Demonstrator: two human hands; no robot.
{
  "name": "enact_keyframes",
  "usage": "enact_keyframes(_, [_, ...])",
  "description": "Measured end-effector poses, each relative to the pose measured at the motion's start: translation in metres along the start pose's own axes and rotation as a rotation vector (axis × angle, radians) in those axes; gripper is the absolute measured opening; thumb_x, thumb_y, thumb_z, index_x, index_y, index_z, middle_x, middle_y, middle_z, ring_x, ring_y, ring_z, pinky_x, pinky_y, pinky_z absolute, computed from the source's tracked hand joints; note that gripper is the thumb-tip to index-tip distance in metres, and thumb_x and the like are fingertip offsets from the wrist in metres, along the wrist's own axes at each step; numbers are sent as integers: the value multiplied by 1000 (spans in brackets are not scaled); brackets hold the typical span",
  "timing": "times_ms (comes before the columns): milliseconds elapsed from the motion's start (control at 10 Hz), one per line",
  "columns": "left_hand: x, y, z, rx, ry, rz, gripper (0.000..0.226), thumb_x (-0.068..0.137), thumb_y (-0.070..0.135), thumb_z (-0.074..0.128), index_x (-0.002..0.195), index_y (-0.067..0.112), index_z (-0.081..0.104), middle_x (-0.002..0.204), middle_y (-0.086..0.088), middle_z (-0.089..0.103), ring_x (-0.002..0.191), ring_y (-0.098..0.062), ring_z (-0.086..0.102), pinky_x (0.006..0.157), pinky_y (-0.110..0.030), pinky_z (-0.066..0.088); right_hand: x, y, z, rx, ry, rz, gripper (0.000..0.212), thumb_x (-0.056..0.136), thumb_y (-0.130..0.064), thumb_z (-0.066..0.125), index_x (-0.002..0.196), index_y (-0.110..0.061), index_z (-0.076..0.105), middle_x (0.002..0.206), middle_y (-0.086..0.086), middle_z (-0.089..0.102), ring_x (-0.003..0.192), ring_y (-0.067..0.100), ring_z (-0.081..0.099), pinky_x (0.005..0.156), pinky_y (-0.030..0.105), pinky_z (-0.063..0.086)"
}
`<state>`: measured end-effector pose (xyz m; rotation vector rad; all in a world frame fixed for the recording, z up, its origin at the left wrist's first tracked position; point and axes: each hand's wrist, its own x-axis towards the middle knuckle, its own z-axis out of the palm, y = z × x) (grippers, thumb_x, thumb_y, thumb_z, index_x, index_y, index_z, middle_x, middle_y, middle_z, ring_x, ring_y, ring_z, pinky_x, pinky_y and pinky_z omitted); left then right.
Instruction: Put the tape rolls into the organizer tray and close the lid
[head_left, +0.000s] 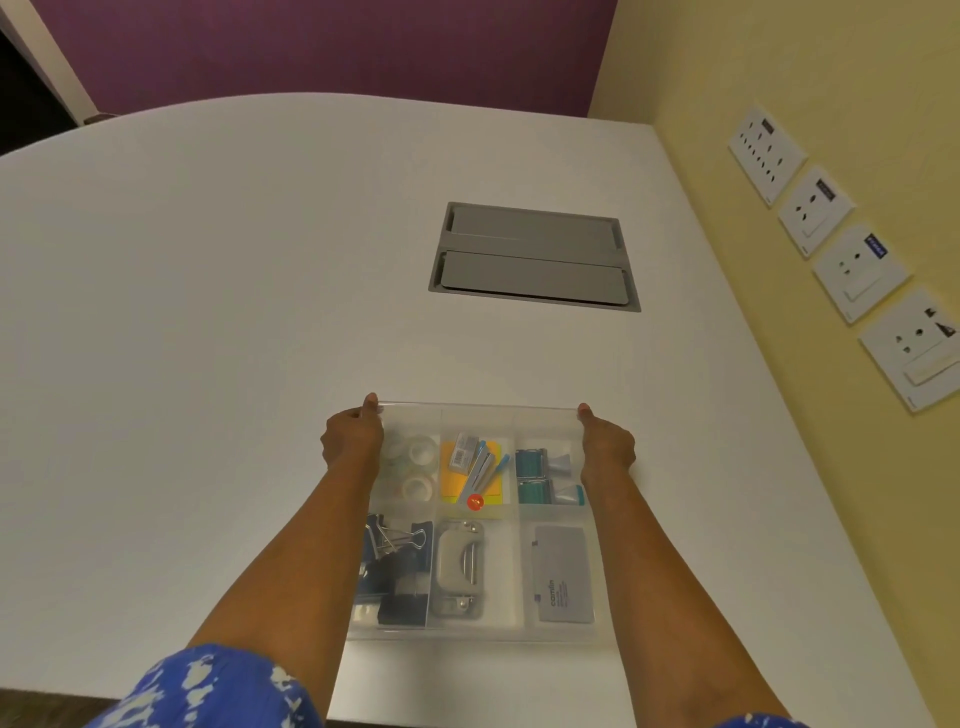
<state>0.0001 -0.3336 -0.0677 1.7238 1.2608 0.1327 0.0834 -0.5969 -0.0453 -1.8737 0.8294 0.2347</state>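
Clear organizer tray (597, 636) sits on the white counter (208, 312), close to the near edge, square to the person.

Two tape rolls (418, 467) already lie in the far-left compartment, one behind the other. Other compartments hold binder clips (397, 540), sticky notes with pens (475, 475), a stapler-like tool (460, 564), a grey card case (563, 574).

Left hand (353, 439) and right hand (605, 441) are each at a far corner, fingers (371, 402) curled over a thin transparent edge, gripping it. That edge looks like the lid (480, 406), held at both ends so it comes down level rather than twisting; cannot tell if it is fully seated.

Judgement: loading done, closing in hand. Symmetrical grip suits pressing both corners home together.

Grey cable hatch (535, 257) farther back, well apart. Wall sockets (815, 208) to the right.
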Motion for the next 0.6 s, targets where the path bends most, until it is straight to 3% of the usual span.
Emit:
enact_keyframes(100, [-6, 2, -1, 31, -10, 21, 48, 97, 47, 43, 114, 7, 64, 120, -19, 65, 108, -38, 60, 95, -44, 47, -3, 3, -4, -17, -43, -77, 45, 91, -41, 57, 66, -4, 56, 77, 8, 59, 86, 30, 57, 82, 37, 49])
enact_keyframes(200, [-14, 2, 0, 97, -26, 108, 46, 100, 41, 38, 131, 9, 50, 134, -18, 56, 121, -38, 53, 102, -46, 43, -10, 7, -3, -28, -15, -201, 36, 94, -35, 54, 102, -2, 65, 107, 12, 65, 105, 33, 60, 88, 37, 49])
enact_keyframes(300, [-30, -2, 0, 310, -39, 350, 50, 101, 33, 37, 146, 11, 28, 153, -15, 34, 139, -34, 35, 113, -47, 32, -22, 7, -2, -270, -17, -454, 37, 95, -28, 53, 128, -10, 52, 133, 16, 53, 120, 34, 52, 98, 42, 46])
enact_keyframes(400, [-40, -6, -4, 511, -31, 481, 56, 102, 33, 33, 150, 10, 17, 159, -13, 17, 147, -31, 19, 119, -44, 21, -31, 7, -4, -551, -45, -603, 49, 97, -31, 49, 140, -12, 38, 145, 15, 42, 131, 32, 44, 107, 42, 38])
enact_keyframes(500, [-55, 8, -15, 724, -2, 619, 57, 103, 38, 22, 152, 12, 6, 162, -11, 1, 150, -28, 1, 122, -42, 5, -50, -8, -10, -821, -6, -854, 62, 100, -41, 34, 150, -14, 12, 159, 9, 18, 147, 28, 19, 120, 39, 18])
enact_keyframes(600, [-60, 21, -21, 751, 17, 724, 57, 103, 39, 17, 152, 13, 2, 162, -11, -4, 150, -26, -4, 121, -41, -2, -58, -22, -15, -898, 29, -1000, 65, 100, -45, 26, 151, -14, 0, 162, 8, 4, 150, 26, 5, 122, 38, 7])
